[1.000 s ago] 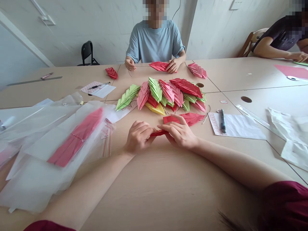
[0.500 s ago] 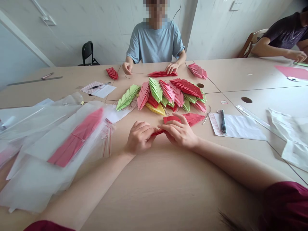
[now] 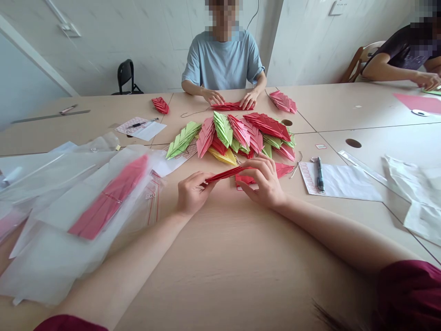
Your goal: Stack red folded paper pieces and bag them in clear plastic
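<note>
A narrow folded red paper piece (image 3: 225,174) is held between my hands above the table. My left hand (image 3: 195,193) pinches its left end between thumb and fingers. The fingers of my right hand (image 3: 263,184) are curled around its right end, partly hiding it. Behind my right hand another red folded paper (image 3: 283,169) lies on the table. Just beyond is a pile of folded paper leaves, with a light green one (image 3: 183,139), a pink one (image 3: 206,136) and a red one (image 3: 267,126); a yellow one (image 3: 225,156) shows low in the pile.
Plastic bags with pink paper (image 3: 110,197) spread over the left. On the right lie a pen (image 3: 320,174) on white paper and a clear ruler (image 3: 361,168). Across the table a person's hands (image 3: 248,99) press red folded paper; another person sits far right.
My hands have moved apart, showing more of the red piece, which is now raised. The person opposite has brought a second hand onto their red paper and left the thin wire on the table.
</note>
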Available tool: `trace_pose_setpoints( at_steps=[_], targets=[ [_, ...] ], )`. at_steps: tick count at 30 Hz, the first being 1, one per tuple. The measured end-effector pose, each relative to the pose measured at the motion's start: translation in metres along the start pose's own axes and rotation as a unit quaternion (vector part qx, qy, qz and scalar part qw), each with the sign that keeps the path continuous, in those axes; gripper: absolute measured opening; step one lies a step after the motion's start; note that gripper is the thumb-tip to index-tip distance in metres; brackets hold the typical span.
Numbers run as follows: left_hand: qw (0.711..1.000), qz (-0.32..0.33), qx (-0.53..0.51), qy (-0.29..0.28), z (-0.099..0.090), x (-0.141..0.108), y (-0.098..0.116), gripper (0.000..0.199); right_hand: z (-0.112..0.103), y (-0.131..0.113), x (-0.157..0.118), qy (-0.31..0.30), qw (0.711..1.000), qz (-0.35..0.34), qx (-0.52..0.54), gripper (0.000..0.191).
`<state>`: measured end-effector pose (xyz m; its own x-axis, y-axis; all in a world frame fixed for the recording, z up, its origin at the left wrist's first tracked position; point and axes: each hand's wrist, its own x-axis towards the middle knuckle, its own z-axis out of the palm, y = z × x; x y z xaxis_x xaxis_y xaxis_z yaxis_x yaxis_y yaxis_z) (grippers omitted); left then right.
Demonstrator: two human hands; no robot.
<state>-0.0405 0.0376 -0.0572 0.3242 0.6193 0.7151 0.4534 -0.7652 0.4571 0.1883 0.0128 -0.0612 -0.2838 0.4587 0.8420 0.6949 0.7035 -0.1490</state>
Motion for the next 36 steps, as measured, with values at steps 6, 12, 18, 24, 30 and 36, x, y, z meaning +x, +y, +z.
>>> trace_pose_setpoints(
  at_steps=[6,12,18,24,30,36],
  targets=[
    [1.000,-0.002,0.002,-0.003,-0.0001,0.0012,0.0025,0.007,0.0001,-0.0003,0.0010,0.004,1.000,0.008,-0.011,0.019],
    [1.000,-0.002,0.003,-0.008,0.0012,-0.0003,0.0015,0.007,0.0006,-0.0004,0.0010,0.009,0.999,0.025,-0.022,0.007],
    [1.000,-0.011,-0.002,-0.011,0.0017,0.0006,0.0049,0.008,-0.0013,-0.0014,-0.0006,0.059,0.997,-0.007,-0.055,0.010],
    [0.998,-0.051,-0.007,-0.022,0.0024,-0.0003,0.0054,0.012,-0.0034,-0.0055,-0.0010,0.010,0.998,-0.068,-0.004,0.009],
    [0.994,-0.079,-0.053,-0.045,0.0047,-0.0034,0.0031,0.009,-0.0070,-0.0072,0.0007,-0.027,0.992,-0.029,0.118,0.014],
    [0.991,-0.094,-0.081,-0.060,0.0042,-0.0016,0.0064,0.009,-0.0008,-0.0077,0.0007,-0.007,0.995,0.042,0.094,0.018]
  ],
)
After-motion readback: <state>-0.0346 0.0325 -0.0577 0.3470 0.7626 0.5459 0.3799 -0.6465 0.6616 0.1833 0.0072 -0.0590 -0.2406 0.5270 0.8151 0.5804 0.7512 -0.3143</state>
